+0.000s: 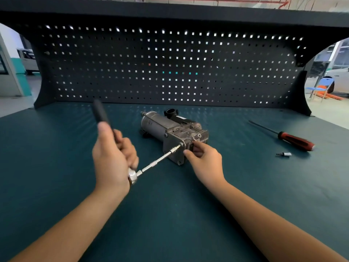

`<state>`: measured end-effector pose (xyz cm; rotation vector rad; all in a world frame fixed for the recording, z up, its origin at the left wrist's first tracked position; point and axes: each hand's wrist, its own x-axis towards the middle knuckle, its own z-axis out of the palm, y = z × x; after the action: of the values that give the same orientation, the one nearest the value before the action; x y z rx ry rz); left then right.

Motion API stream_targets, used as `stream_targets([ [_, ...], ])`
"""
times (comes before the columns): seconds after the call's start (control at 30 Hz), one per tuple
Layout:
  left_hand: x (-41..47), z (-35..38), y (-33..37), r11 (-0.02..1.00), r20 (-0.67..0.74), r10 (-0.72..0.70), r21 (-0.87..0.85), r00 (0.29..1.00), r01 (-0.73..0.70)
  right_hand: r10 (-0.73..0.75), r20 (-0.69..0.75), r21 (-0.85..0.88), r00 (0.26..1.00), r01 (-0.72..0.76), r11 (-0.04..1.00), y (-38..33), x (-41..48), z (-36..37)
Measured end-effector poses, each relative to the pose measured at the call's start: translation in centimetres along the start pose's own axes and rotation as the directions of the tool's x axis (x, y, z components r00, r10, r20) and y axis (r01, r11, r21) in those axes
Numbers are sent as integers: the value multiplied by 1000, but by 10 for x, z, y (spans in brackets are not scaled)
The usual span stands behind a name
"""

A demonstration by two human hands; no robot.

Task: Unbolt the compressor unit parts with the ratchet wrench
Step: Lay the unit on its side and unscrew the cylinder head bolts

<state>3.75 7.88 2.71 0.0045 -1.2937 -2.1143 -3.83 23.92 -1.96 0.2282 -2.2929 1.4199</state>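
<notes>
My left hand [111, 159] grips the ratchet wrench [101, 113], hiding its mid-handle; my right hand [204, 160] pinches the compressor unit [160, 125], covering its corner.

Viewing from a single head-worn wide-angle camera. Looking forward and down across the green bench top [56, 148], facing the dark pegboard [170, 63] squarely. Sitting close above the bench, framing the left hand [113, 159] and right hand [205, 161] just below centre. Centring roughly on the compressor unit [160, 125]. Bending straight edges toward the corners of the frame.
</notes>
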Motion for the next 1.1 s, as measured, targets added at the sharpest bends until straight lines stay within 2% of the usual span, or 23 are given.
stream_targets([
  [0.07, 12, -6, 3, 954, -177, -270, -179, 946, 239, -2, 1, -6, 1000, 2, 1000, 0, 0, 1],
  [0.13, 18, -12, -2, 851, -238, -474, -369, 848, 373, -4, -1, -14, 1000, 4, 1000, 0, 0, 1],
  [0.2, 19, -14, -5, 799, -241, -540, -447, 807, 402, -5, -4, -20, 1000, 5, 1000, 1, 0, 2],
  [0.23, 19, -14, -6, 809, -246, -530, -433, 811, 398, -4, -4, -23, 1000, 4, 1000, 0, 1, 2],
  [0.33, 16, -8, -1, 908, -219, -379, -274, 899, 317, -2, -2, -29, 1000, 2, 1000, 0, 1, 2],
  [0.43, 14, 0, 4, 992, -140, -114, -61, 984, 106, 5, -1, -24, 1000, -5, 1000, 0, 0, 2],
  [0.5, 10, 4, 7, 994, -11, 88, 66, 996, -87, 11, 4, -20, 1000, -11, 1000, 1, 0, 1],
  [0.57, 4, 4, 5, 958, 149, 243, 115, 958, -261, 13, 6, -23, 1000, -13, 1000, 0, 0, 1],
  [0.6, 1, 2, 5, 925, 270, 317, 122, 909, -359, 14, 6, -25, 1000, -14, 1000, 0, 0, 1],
  [0.63, -2, -2, 5, 857, 432, 401, 135, 808, -498, 16, 6, -25, 1000, -16, 1000, 0, 0, 1],
  [0.67, -5, -6, 4, 699, 621, 474, 167, 625, -696, 18, 6, -26, 1000, -18, 1000, -1, 0, 1],
  [0.7, -9, -8, 1, 492, 795, 472, 123, 382, -862, 18, 8, -27, 1000, -18, 999, -1, 0, 1],
  [0.73, -10, -12, -5, 311, 901, 406, 18, 150, -950, 17, 10, -28, 1000, -16, 999, -1, 0, 1],
  [0.77, -12, -13, -8, 224, 950, 312, -38, 35, -974, 15, 13, -28, 1000, -15, 999, -1, 0, 0],
  [0.8, -12, -14, -10, 158, 962, 270, -75, -30, -985, 14, 16, -30, 1000, -13, 999, -1, 0, 0],
  [0.83, -12, -15, -12, 148, 960, 278, -86, -42, -985, 13, 19, -30, 1000, -12, 999, 0, 0, -1],
  [0.87, -12, -15, -14, 169, 949, 314, -65, -9, -984, 15, 20, -26, 1000, -14, 1000, 0, 0, -1],
  [0.93, -12, -19, -19, 297, 893, 426, 10, 142, -955, 21, 21, -23, 1000, -21, 1000, 0, 1, 0],
  [0.97, -15, -18, -18, 442, 826, 469, 87, 312, -893, 23, 22, -20, 999, -22, 1000, 0, 1, 0],
  [1.03, -18, -10, -14, 813, 556, 395, 160, 731, -560, 26, 20, -9, 999, -26, 1000, 1, 1, 1],
  [1.07, -16, -6, -10, 921, 408, 293, 121, 865, -369, 26, 18, -5, 1000, -26, 1000, 1, 2, 0],
  [1.1, -10, -2, -6, 973, 275, 190, 74, 943, -217, 25, 16, -2, 1000, -25, 1000, 1, 2, 0],
])
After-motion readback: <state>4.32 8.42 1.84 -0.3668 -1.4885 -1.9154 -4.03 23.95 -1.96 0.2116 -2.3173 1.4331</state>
